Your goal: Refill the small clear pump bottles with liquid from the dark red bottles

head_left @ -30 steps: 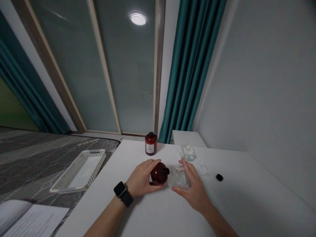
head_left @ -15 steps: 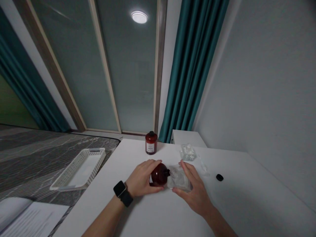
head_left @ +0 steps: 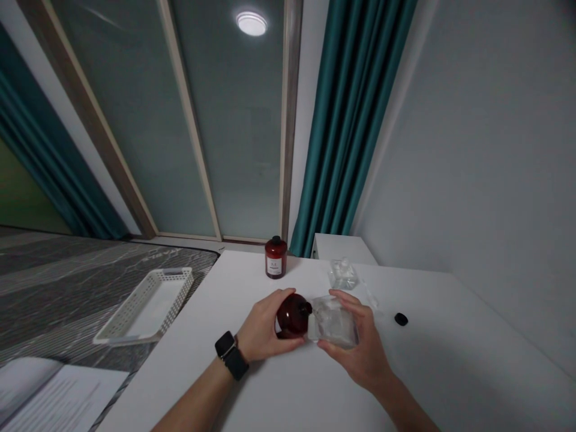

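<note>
My left hand (head_left: 274, 327), with a black watch (head_left: 231, 355) on its wrist, is wrapped round a glossy dark red bottle (head_left: 292, 317). The bottle lies tilted, its dark neck pointing right. In my right hand (head_left: 362, 339) is a clear, crinkly plastic pouch (head_left: 333, 321), gripped between thumb and fingers. Its left edge meets the bottle's mouth; I cannot tell whether the neck is inside it. A second red bottle (head_left: 275, 258), with a white label and black top, stands upright farther back.
Behind my right hand lies another clear plastic bag (head_left: 343, 274) on the white table (head_left: 297, 396). A small black cap (head_left: 401, 319) rests to the right. Left of the table are a white basket (head_left: 105, 336) and an open book (head_left: 67, 396). A white cabinet (head_left: 344, 247) stands behind.
Both hands have shifted slightly right with the bottle and the pouch. My right fingers now curl more closely over the pouch, and more of the pouch shows.
</note>
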Demonstrator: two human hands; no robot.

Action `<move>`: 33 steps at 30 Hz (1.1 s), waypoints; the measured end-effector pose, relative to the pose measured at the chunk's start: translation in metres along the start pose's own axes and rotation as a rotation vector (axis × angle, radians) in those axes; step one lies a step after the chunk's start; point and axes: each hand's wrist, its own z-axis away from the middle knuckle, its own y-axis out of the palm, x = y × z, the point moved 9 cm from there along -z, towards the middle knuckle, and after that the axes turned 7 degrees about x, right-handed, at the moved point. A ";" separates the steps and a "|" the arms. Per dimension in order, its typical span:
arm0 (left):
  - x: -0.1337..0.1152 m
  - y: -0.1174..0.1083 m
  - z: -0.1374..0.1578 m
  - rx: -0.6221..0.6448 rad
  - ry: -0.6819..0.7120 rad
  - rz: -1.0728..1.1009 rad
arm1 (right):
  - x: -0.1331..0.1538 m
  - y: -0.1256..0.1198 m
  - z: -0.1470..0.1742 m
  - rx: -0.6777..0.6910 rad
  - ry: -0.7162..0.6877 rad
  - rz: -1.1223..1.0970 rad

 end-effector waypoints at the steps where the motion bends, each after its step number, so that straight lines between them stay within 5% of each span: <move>1: 0.001 0.001 0.000 -0.003 -0.008 0.006 | 0.002 0.000 -0.001 0.001 -0.005 0.000; 11: 0.004 0.004 0.005 -0.055 -0.056 0.017 | 0.010 -0.007 -0.005 -0.016 -0.036 0.069; 33: -0.015 0.009 0.001 -0.020 0.081 -0.174 | 0.010 -0.017 0.010 0.017 -0.050 0.245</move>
